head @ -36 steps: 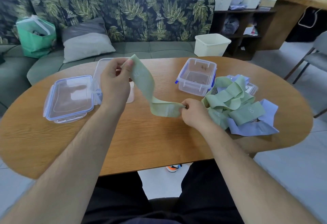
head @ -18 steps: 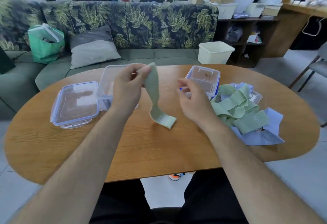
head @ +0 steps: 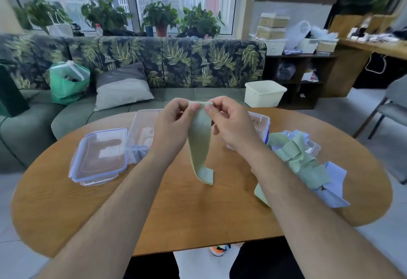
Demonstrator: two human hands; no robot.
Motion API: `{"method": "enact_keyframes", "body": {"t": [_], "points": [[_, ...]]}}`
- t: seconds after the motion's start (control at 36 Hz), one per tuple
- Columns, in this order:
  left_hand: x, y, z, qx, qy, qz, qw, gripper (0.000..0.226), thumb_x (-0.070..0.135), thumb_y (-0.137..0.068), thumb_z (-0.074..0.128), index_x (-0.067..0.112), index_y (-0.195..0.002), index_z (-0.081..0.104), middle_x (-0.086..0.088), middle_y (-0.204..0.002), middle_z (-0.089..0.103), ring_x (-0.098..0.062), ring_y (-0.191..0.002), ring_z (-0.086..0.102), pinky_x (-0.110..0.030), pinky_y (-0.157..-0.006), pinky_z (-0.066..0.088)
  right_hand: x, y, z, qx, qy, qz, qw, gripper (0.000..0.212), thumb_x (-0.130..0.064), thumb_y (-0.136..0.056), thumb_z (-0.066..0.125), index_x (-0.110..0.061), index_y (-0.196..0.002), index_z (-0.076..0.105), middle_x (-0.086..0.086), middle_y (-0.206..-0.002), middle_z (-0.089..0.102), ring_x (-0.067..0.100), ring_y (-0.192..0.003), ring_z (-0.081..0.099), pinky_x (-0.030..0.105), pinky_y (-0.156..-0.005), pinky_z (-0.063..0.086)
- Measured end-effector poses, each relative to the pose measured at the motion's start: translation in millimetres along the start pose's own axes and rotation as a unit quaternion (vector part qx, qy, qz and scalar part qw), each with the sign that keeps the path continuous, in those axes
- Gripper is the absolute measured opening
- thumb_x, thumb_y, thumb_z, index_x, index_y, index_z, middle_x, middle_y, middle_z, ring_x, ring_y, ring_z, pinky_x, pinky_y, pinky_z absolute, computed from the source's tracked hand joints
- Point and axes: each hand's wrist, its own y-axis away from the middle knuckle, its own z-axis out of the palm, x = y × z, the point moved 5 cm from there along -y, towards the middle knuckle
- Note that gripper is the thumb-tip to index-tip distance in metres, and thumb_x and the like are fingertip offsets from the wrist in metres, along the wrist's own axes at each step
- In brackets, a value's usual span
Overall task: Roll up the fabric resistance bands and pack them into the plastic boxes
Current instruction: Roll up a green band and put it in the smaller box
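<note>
Green band [head: 199, 144] hangs upright over the middle of the bench [head: 154, 212], raised between both hands. Its top edge is pinched at either corner: the left hand [head: 174, 122] takes the left corner and the right hand [head: 231, 122] the right, thumb and curled fingers [head: 193, 108] closed on the fabric. The lower end curls up just over the wood; whether it touches, I cannot tell. A loose pile of green and lilac bands [head: 308, 168] lies to the right, partly under the right forearm. One clear box [head: 262, 124] sits behind the right hand and a second box [head: 141, 129] behind the left, with a clear lid [head: 99, 155] just beside that one.
</note>
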Motion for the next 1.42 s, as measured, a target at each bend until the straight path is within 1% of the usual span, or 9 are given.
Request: {"method": "enact_keyframes", "body": {"t": [0.25,0.44,0.58,0.72,0.97,1.06,1.17,1.31,1.42], "points": [[51,3,10,-0.046,0.06,-0.046,0.996,0.024,0.035,-0.1,0.061,0.012,-0.093,0.061,-0.017,-0.086,0.07,-0.023,-0.073,0.06,-0.036,-0.062,0.045,-42,1,-19,0.025,-0.076,0.067,0.995,0.02,-0.019,-0.098,0.063,-0.004,-0.084,0.067,0.007,-0.059,0.059,0.021,-0.048,0.051,0.026,-0.041,0.039],[20,11,18,-0.086,0.057,-0.175,0.979,0.02,0.028,-0.102,0.059,0.012,-0.091,0.056,-0.001,-0.066,0.057,-0.008,-0.044,0.051,-0.018,-0.041,0.04,-11,12,-11,-0.048,-0.124,0.236,0.963,0.014,-0.015,-0.097,0.064,-0.002,-0.094,0.066,0.001,-0.057,0.063,0.012,-0.043,0.054,0.022,-0.04,0.04],[-57,24,21,-0.086,0.008,-0.256,0.963,0.023,0.03,-0.099,0.063,0.016,-0.085,0.052,-0.003,-0.072,0.059,-0.016,-0.057,0.056,-0.025,-0.05,0.046,59,20,11,-0.064,-0.061,0.312,0.946,0.019,-0.017,-0.099,0.062,0.0,-0.107,0.067,0.013,-0.088,0.065,0.018,-0.066,0.059,0.02,-0.042,0.045],[-127,36,21,-0.067,-0.063,-0.286,0.954,0.025,0.033,-0.098,0.06,0.014,-0.082,0.054,-0.007,-0.078,0.057,-0.022,-0.074,0.054,-0.035,-0.066,0.044,126,33,38,-0.087,-0.021,0.348,0.933,0.014,-0.024,-0.101,0.06,-0.01,-0.098,0.058,0.009,-0.082,0.06,0.016,-0.06,0.054,0.021,-0.042,0.044],[-171,45,22,-0.038,-0.194,-0.227,0.953,0.036,0.024,-0.1,0.06,0.012,-0.134,0.055,0.001,-0.12,0.062,-0.012,-0.106,0.055,-0.025,-0.086,0.042,175,16,59,-0.042,0.092,0.271,0.957,0.015,-0.021,-0.1,0.061,-0.013,-0.087,0.065,0.006,-0.082,0.064,0.02,-0.069,0.058,0.033,-0.066,0.056],[-177,44,25,-0.042,-0.219,-0.194,0.955,0.039,0.019,-0.099,0.06,0.01,-0.136,0.054,-0.003,-0.124,0.063,-0.015,-0.111,0.059,-0.024,-0.086,0.043,181,13,60,-0.042,0.13,0.238,0.962,0.014,-0.017,-0.098,0.063,-0.005,-0.094,0.071,0.003,-0.085,0.064,0.015,-0.076,0.054,0.008,-0.059,0.04],[-184,41,26,-0.024,-0.262,-0.166,0.95,0.052,0.017,-0.097,0.062,0.007,-0.146,0.046,-0.008,-0.135,0.054,-0.02,-0.117,0.055,-0.031,-0.104,0.044,188,10,62,-0.029,0.163,0.221,0.961,0.018,-0.02,-0.099,0.061,-0.007,-0.092,0.072,0.003,-0.086,0.067,0.015,-0.079,0.056,0.012,-0.055,0.036],[-189,33,29,-0.015,-0.281,-0.136,0.95,0.046,0.013,-0.096,0.06,0.009,-0.141,0.053,-0.006,-0.126,0.063,-0.019,-0.114,0.059,-0.026,-0.098,0.045,196,14,64,-0.003,0.193,0.22,0.956,0.035,-0.026,-0.1,0.06,-0.007,-0.129,0.062,0.009,-0.122,0.063,0.022,-0.111,0.061,0.026,-0.091,0.046],[-190,30,32,-0.017,-0.298,-0.121,0.947,0.042,0.012,-0.098,0.058,0.009,-0.139,0.056,-0.006,-0.127,0.065,-0.02,-0.117,0.059,-0.03,-0.102,0.045,197,21,63,-0.002,0.183,0.221,0.958,0.039,-0.013,-0.102,0.048,-0.008,-0.141,0.052,0.006,-0.131,0.06,0.019,-0.121,0.056,0.022,-0.093,0.039]]}}
